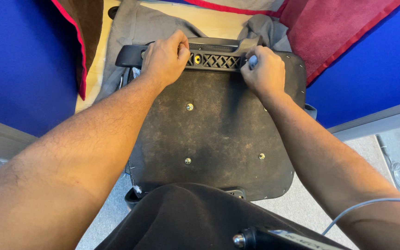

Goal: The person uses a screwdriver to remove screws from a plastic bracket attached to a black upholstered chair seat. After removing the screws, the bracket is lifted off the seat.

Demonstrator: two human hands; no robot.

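Left hand [165,58] is curled down tight, its fingers [181,46] gripping the black plastic bracket [216,61] at the top edge of the upturned seat base [214,139]. Right hand [265,71] is closed too, fingertips pinching a small pale tool [253,61] against the bracket's right end. Grey cloth [135,28] lies just beyond the knuckles.

Upturned dark seat base [218,139] lies flat, black bracket [214,60] along its far edge.
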